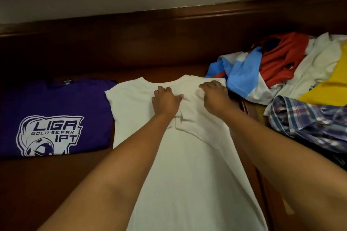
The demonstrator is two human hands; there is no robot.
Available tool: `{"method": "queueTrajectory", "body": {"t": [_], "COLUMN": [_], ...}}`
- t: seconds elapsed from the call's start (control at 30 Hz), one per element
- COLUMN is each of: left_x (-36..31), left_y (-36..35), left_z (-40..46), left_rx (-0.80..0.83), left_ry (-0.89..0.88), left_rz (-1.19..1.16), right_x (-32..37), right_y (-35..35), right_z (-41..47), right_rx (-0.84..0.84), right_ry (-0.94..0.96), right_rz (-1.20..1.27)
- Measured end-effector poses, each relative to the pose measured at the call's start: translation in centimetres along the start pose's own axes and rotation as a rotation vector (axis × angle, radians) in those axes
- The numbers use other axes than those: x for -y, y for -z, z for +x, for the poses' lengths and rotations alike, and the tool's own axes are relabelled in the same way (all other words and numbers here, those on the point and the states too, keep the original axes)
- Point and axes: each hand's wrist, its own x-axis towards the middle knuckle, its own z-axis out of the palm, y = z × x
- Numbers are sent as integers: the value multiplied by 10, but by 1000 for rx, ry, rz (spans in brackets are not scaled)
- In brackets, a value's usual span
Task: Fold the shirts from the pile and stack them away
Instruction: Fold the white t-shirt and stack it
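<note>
White shirt [187, 155] lies flat at centre, collar toward 12, hem running off the frame at 6. Left hand [165, 101] has curled fingers bunching fabric just below the collar. Right hand [216, 97] grips the folded-in right sleeve edge at 1 o'clock. Folded purple shirt [54, 116] sits at 9, its edge touching the white shirt's left sleeve. Unfolded pile [293, 80] crowds 2–3 o'clock, just beside the right hand. Bare wooden surface [56, 184] shows at 7–8 and at 12. Raised wooden back ledge [169, 17] bounds the far side.
</note>
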Motion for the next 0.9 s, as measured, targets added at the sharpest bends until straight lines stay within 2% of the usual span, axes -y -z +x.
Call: {"method": "queueTrajectory", "body": {"t": [0.1, 0.23, 0.3, 0.47, 0.63, 0.77, 0.83, 0.9], "left_x": [-5, -9, -14, -15, -12, -16, -21, -25], "left_y": [1, 18, 23, 26, 14, 9, 7, 7], "left_z": [8, 1, -7, -12, -20, -25, -29, -33], "left_rx": [-28, -45, -46, -81, 109, 214, 190, 99], "left_ry": [39, 205, 290, 342, 265, 273, 193, 127], "left_rz": [-65, -627, -771, -778, -805, -790, -726, -690], "right_x": [-8, -14, -18, -24, -25, -28, -30, -32], "right_y": [6, 14, 18, 23, 21, 23, 26, 29], "right_z": [19, 34, 37, 33, 36, 45, 48, 51], "right_rx": [125, 126, 41, -71, 20, 41, 59, 77], "right_ry": [-10, -2, 44, 158, 105, 128, 131, 131], "right_rz": [-207, -227, -118, 5, 99, 82, 101, 110]}}
